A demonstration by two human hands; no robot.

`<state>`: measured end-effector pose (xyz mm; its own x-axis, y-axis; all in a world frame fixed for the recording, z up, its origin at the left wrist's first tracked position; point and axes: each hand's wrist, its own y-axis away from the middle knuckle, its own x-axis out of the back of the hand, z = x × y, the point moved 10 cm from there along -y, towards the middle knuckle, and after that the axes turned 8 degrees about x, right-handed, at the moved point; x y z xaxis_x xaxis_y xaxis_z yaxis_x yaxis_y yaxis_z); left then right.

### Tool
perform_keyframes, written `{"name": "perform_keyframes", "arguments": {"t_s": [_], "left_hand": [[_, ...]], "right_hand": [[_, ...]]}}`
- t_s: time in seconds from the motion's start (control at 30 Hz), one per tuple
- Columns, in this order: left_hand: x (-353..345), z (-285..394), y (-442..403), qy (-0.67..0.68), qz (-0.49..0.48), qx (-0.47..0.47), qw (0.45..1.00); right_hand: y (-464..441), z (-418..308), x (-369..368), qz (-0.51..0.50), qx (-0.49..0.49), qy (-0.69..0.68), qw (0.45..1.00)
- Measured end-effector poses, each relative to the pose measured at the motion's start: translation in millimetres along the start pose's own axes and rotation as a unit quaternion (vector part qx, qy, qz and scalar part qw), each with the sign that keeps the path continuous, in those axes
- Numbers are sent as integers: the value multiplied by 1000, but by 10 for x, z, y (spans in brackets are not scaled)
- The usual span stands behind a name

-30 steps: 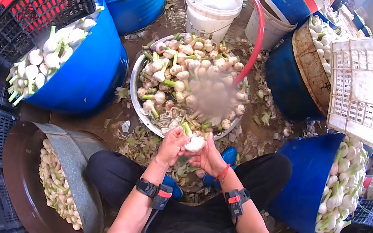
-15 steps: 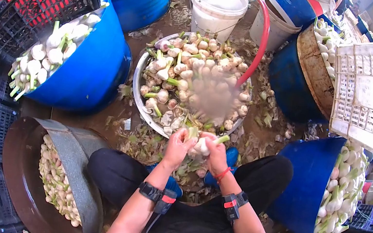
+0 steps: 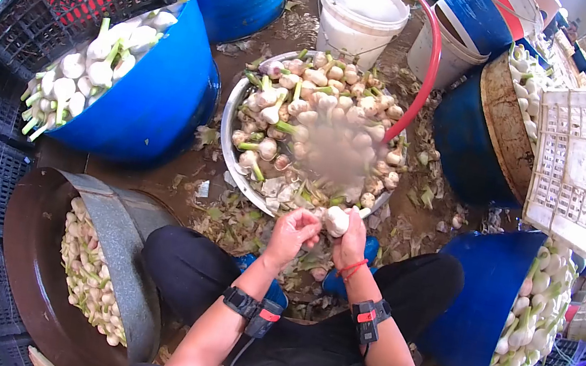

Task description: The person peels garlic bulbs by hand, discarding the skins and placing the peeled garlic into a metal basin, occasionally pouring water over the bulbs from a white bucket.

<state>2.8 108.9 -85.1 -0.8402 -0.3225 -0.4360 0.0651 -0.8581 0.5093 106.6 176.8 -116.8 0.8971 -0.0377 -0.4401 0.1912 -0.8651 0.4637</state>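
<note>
A white garlic bulb (image 3: 336, 221) with a short green stem sits in my right hand (image 3: 350, 242), whose fingers are wrapped round it. Just left of the bulb, my left hand (image 3: 292, 236) is apart from it, with its fingers curled together; whether a bit of skin is pinched there I cannot make out. Both hands are over the near rim of a wide metal basin (image 3: 228, 143). Heaped in that basin are unpeeled garlic bulbs (image 3: 268, 148) with cut green stems. A blurred patch hides part of the heap.
Blue tubs (image 3: 158, 106) of white garlic stand left and right. A metal pan (image 3: 108, 245) of small garlic is at lower left. A red hose (image 3: 428, 81) arcs down to the basin. Beyond it stands a white bucket (image 3: 364, 13). Peeled skins (image 3: 224, 222) litter the floor.
My left hand has come off the garlic bulb and moved slightly left and down. My right hand keeps the bulb, now turned with its round side showing. The whole view has shifted slightly.
</note>
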Motion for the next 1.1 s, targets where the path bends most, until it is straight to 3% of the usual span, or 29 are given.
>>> {"name": "perform_keyframes", "arguments": {"t_s": [0.03,0.07,0.1,0.13,0.17,0.2,0.23,0.3,0.37,0.4,0.43,0.47,0.5,0.57,0.6,0.67,0.7,0.77,0.8,0.83,0.87,0.9,0.97,1.1], "left_hand": [[88,-128,-20,-52,-14,33,998],[168,-314,-11,-136,-23,131,982],[316,-500,-168,-139,-20,129,982],[710,-595,-443,-26,73,19,997],[1030,-594,-513,87,161,-90,979],[1019,-196,-452,-219,249,-114,937],[917,245,-482,-502,310,-130,797],[958,540,-781,-520,336,-168,767],[1258,377,-1335,-522,330,-187,764],[1350,212,-1483,-534,293,-156,777],[1401,58,-1584,-544,254,-122,790],[1447,12,-1585,-513,238,-45,823],[1328,197,-1402,-525,264,-29,809],[1278,192,-1243,-467,289,49,834],[1180,36,-1159,-305,260,67,914],[743,-174,-897,-28,177,71,981],[587,-175,-855,-20,116,-6,993],[455,-179,-680,27,87,-64,994],[430,-60,-577,27,88,-65,994],[425,158,-453,-127,119,-90,981],[362,356,-337,-277,148,-113,943],[302,467,-269,-278,149,-114,942],[211,586,-193,-304,146,-93,937],[63,740,-50,-274,126,-173,938]], "right_hand": [[-46,-82,93,41,54,66,995],[-30,-82,-46,37,29,46,998],[-25,-61,-290,6,35,87,996],[285,39,-834,-3,-108,24,994],[399,182,-1234,-95,-70,84,989],[458,572,-1476,-185,123,204,953],[1117,766,-2132,-481,80,156,859],[1715,-320,-2760,-533,13,131,836],[1435,-416,-2611,-459,205,214,838],[1140,-325,-2337,-400,150,253,868],[869,-336,-2070,-346,163,270,884],[554,-262,-1701,-279,211,347,870],[322,-243,-1350,-241,209,437,841],[-6,-144,-736,-183,219,526,801],[-46,-156,-654,-180,237,517,802],[-130,9,-522,-201,223,470,830],[-156,80,-521,-222,194,428,854],[-172,86,-411,-209,153,401,879],[-119,-16,-453,-240,195,425,851],[-39,-84,-510,-270,237,448,819],[17,-164,-508,-243,233,424,841],[89,-240,-546,-245,234,423,841],[297,-459,-727,-252,343,516,743],[321,-523,-652,-212,332,523,756]]}}
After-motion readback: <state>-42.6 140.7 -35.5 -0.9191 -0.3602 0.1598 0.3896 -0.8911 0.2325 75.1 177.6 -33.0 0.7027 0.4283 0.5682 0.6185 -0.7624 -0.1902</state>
